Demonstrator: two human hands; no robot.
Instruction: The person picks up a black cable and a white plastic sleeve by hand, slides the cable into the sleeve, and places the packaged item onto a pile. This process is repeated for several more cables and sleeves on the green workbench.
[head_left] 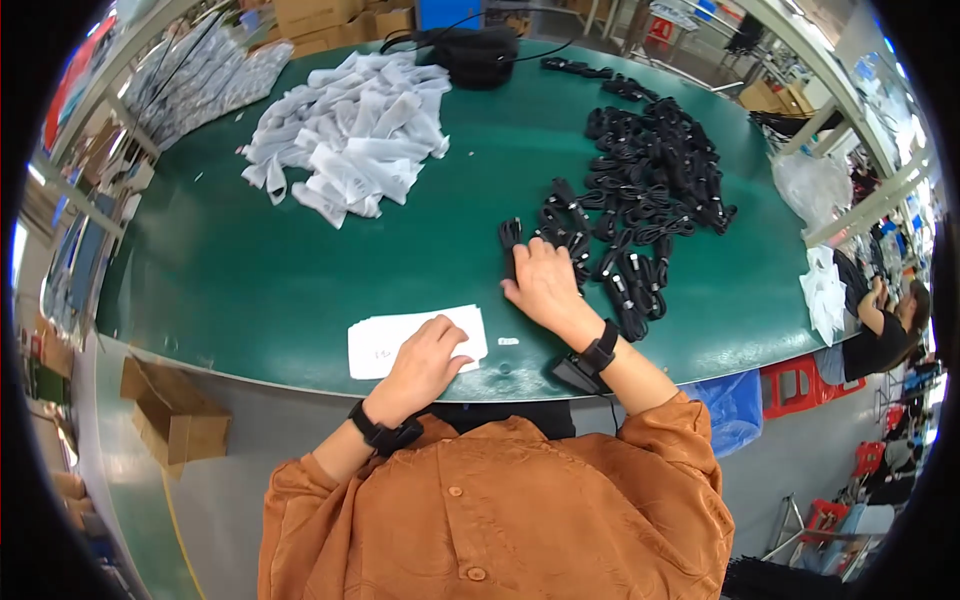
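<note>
A flat stack of white pouches (372, 338) lies at the near edge of the green table. My left hand (425, 358) rests on its right part, with thumb and fingers closing on the top pouch. Farther right, my right hand (546, 285) reaches to a coiled black cable (510, 236) at the left side of the cable pile. Its fingers close about the lower part of that coil and hide some of it. Many more bundled black cables (655, 165) spread over the table's right side.
Filled white pouches (365, 130) form a heap at the far left of the table (250, 270). A black bag (478, 57) sits at the back. Near my right wrist is a small black device (575, 375). A person (885, 325) sits at the right, by red stools (795, 385).
</note>
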